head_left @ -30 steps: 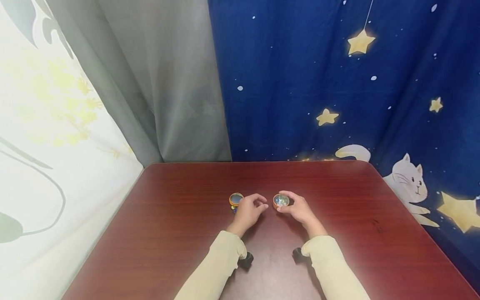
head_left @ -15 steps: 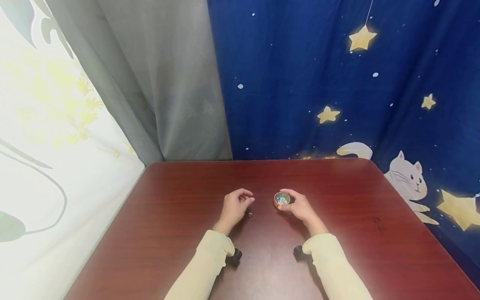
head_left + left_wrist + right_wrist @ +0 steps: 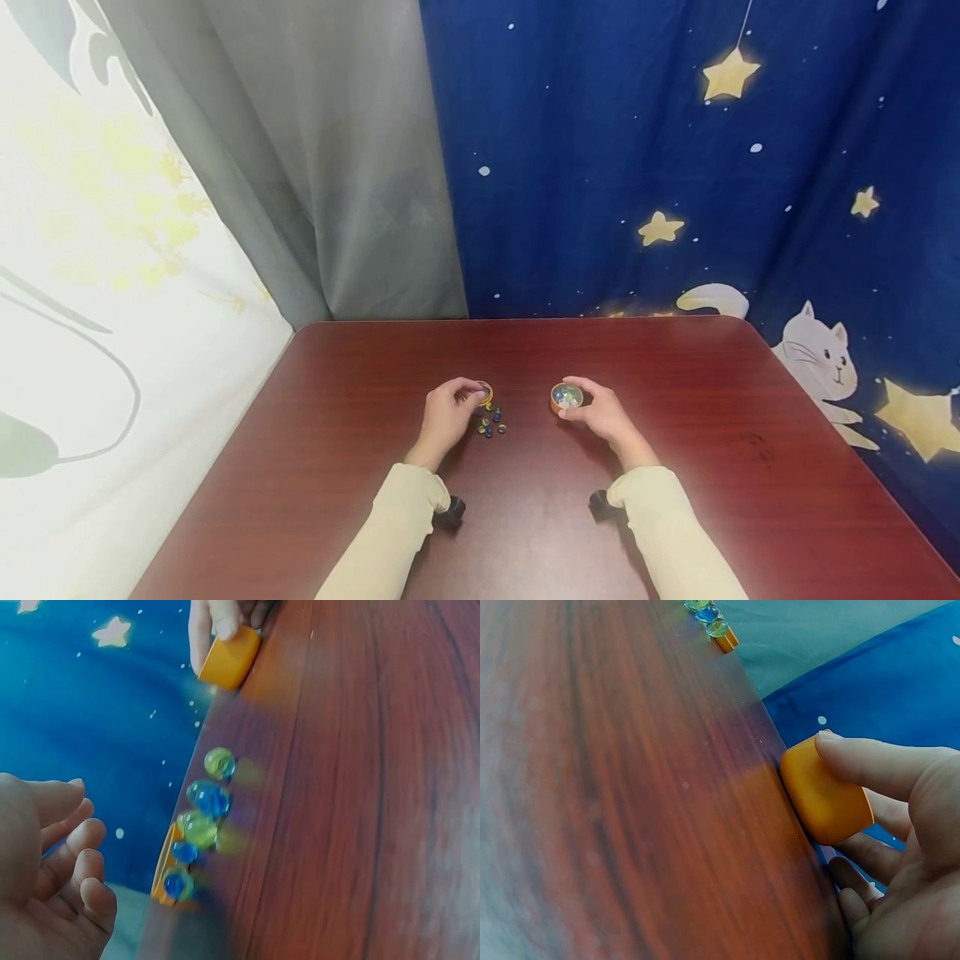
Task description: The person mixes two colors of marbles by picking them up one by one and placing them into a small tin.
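Observation:
On the wooden table my right hand point(image 3: 603, 412) grips a small round orange cup point(image 3: 821, 791) between thumb and fingers. Clear and blue glass marbles point(image 3: 567, 397) show inside that cup in the head view. My left hand point(image 3: 444, 415) is held just left of several loose marbles point(image 3: 487, 423), its fingers loosely bent with nothing between them in the left wrist view. Next to these marbles point(image 3: 199, 829), on their far side, lies a second orange round piece point(image 3: 487, 392), low-rimmed and partly hidden by the left fingers in the head view.
The reddish-brown table point(image 3: 675, 358) reaches back to a grey curtain point(image 3: 375, 208) and a blue curtain point(image 3: 570, 167) with stars. A white patterned cloth point(image 3: 150, 375) hangs along the left side. Each wrist carries a black camera mount point(image 3: 452, 512).
My left hand has moved left, away from the gap between the two orange pieces, and several loose marbles now show beside it. The right hand stays on the cup.

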`<state>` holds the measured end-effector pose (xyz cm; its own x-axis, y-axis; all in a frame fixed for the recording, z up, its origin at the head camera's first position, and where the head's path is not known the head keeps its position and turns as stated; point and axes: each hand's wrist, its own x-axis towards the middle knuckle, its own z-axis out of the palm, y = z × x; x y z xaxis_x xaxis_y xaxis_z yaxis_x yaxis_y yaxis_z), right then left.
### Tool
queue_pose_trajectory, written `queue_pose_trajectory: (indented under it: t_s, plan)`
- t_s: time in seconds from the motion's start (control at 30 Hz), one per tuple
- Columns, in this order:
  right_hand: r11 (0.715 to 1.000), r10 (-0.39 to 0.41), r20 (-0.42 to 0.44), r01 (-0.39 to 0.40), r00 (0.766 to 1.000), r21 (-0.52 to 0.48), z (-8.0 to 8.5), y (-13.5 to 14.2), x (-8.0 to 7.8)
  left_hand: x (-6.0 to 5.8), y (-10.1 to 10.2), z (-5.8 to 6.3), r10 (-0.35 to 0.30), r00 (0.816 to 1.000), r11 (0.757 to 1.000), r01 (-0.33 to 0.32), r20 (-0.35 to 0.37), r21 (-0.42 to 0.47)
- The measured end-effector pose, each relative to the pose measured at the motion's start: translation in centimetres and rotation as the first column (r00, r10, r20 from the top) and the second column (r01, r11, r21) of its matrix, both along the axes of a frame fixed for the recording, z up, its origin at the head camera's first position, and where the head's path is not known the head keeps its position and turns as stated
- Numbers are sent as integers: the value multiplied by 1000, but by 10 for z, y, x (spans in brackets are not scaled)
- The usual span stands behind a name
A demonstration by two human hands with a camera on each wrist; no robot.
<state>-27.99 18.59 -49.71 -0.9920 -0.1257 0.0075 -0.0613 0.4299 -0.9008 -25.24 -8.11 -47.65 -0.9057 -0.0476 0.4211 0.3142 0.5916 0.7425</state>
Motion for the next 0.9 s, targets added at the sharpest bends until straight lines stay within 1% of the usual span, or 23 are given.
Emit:
queue_pose_trajectory:
  t_s: [0.17, 0.33, 0.53, 0.63, 0.73, 0.9]
  plan:
    - [1000, 1, -8, -1, 1000, 6, -1, 0, -1, 0, -11, -2, 42, 999, 999, -42, -19, 0]
    - [1000, 3, -3, -3, 1000, 7, -2, 0, 0, 1, -22, -6, 73, 997, 997, -73, 2, -12]
    - [1000, 6, -2, -6, 1000, 3, -2, -1, 0, 3, -31, -8, 94, 996, 995, -94, 4, -43]
    - [1000, 3, 1, -3, 1000, 2, -2, -2, 0, 3, -34, -9, 109, 993, 992, -107, 41, -62]
    - [1000, 2, 5, -2, 1000, 4, -2, -2, 0, 4, -36, -11, 119, 988, 991, -111, 100, -79]
    - [1000, -8, 12, 8, 1000, 0, -1, -3, 0, 4, -36, -15, 101, 985, 990, -86, 141, -109]
